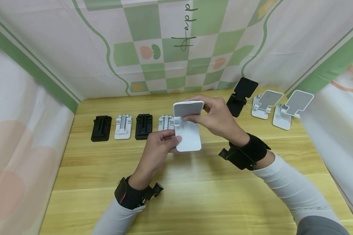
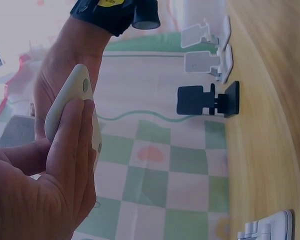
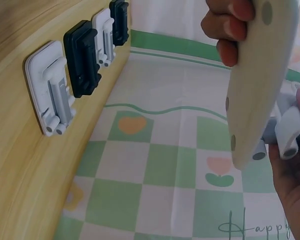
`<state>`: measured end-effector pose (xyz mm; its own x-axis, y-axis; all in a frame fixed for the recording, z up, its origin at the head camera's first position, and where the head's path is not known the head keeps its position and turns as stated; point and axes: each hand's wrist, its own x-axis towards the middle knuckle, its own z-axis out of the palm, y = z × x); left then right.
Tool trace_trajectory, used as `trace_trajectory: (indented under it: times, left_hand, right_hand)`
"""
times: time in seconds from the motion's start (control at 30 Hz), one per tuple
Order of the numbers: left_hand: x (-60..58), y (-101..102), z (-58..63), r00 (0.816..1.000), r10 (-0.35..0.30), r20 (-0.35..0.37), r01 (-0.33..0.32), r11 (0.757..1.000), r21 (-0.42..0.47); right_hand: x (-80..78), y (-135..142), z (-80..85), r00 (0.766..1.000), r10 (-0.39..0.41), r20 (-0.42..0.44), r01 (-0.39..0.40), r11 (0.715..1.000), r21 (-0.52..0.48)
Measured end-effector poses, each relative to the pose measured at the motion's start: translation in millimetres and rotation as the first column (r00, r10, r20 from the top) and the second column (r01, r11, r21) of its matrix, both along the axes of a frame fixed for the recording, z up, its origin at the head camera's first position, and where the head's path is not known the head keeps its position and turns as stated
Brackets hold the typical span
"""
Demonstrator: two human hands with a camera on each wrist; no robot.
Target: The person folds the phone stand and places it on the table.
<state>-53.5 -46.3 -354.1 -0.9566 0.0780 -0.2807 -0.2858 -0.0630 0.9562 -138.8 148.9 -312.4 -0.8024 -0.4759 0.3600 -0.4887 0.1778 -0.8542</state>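
Note:
A white phone stand (image 1: pixel 191 140) is held up over the table in both hands, its grey-padded top plate (image 1: pixel 188 109) swung up at an angle from the base. My left hand (image 1: pixel 158 146) grips the lower left edge of the base, thumb on the front face and fingers behind. Higher up, my right hand (image 1: pixel 219 115) pinches the top plate near the hinge, its thumb across the front. In the right wrist view the underside of the base (image 3: pixel 262 75) shows round grey feet, and the hinge (image 3: pixel 282 135) sits beside the right fingers.
Folded stands lie in a row at the back left: black (image 1: pixel 101 128), white (image 1: pixel 123 127), black (image 1: pixel 143 126) and a white one (image 1: pixel 165 122) partly hidden behind the held stand. Unfolded at the back right are a black stand (image 1: pixel 236 103) and two white ones (image 1: pixel 260 112) (image 1: pixel 281 121). Patterned cloth (image 1: pixel 176 75) hangs behind.

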Motion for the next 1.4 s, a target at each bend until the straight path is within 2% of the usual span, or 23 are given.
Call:
trace_trajectory:
  times: [0.23,0.33,0.43,0.47,0.53,0.63,0.7,0.77,0.83,0.9,1.07,1.27,1.4]
  left_hand:
    - [3.0,1,1.9,1.000,-0.010,-0.007,0.010,1.000,0.014]
    - [2.6,1,1.4,1.000,-0.004,0.006,0.004,1.000,0.008]
    - [0.5,1,-0.3,1.000,0.011,0.018,-0.011,1.000,0.001]
    - [-0.2,1,-1.1,1.000,0.014,0.022,-0.014,1.000,-0.003]
    - [-1.5,0,-2.3,0.999,0.024,0.028,-0.024,1.000,-0.006]
    - [-3.1,-1,-3.9,0.999,0.034,0.028,-0.033,0.999,-0.007]
    - [-3.9,-2,-4.7,0.999,0.042,0.026,-0.042,0.999,-0.001]
    - [-4.9,-3,-5.3,0.998,0.052,0.022,-0.052,0.999,0.012]
    - [-5.5,-4,-5.9,0.998,0.063,0.022,-0.063,0.998,0.020]
    - [-5.8,-4,-6.3,0.997,0.070,0.026,-0.071,0.997,0.020]
    - [-5.3,-6,-8.4,0.997,0.072,0.023,-0.072,0.997,0.000]
    - [-6.7,-7,-11.2,0.997,0.079,0.015,-0.079,0.997,0.001]
    - [-9.2,-10,-9.5,0.995,0.096,0.012,-0.096,0.995,0.023]
  right_hand:
    - [0.1,-3,-1.7,0.999,-0.035,-0.009,0.035,0.999,-0.030]
    - [-1.2,-3,-2.3,0.999,-0.031,-0.028,0.032,0.999,0.002]
    - [-3.2,-3,3.6,0.992,-0.005,-0.124,0.015,0.997,0.081]
    - [-3.5,-3,8.6,0.983,0.001,-0.182,0.020,0.993,0.114]
    - [-2.5,-4,22.7,0.949,0.012,-0.314,0.049,0.981,0.185]
    - [2.5,-10,47.1,0.865,0.040,-0.500,0.126,0.948,0.293]
    - [6.4,-14,59.0,0.821,0.084,-0.565,0.153,0.920,0.359]
    - [9.7,-20,65.6,0.792,0.123,-0.598,0.174,0.894,0.413]
    - [11.8,-24,67.3,0.773,0.140,-0.619,0.191,0.878,0.438]
    - [13.2,-26,66.2,0.764,0.142,-0.629,0.199,0.876,0.440]
    - [16.9,-26,59.0,0.743,0.139,-0.655,0.190,0.894,0.405]
    - [25.0,-26,47.3,0.670,0.141,-0.729,0.186,0.918,0.349]
    - [32.4,-28,32.7,0.635,0.148,-0.758,0.167,0.932,0.322]
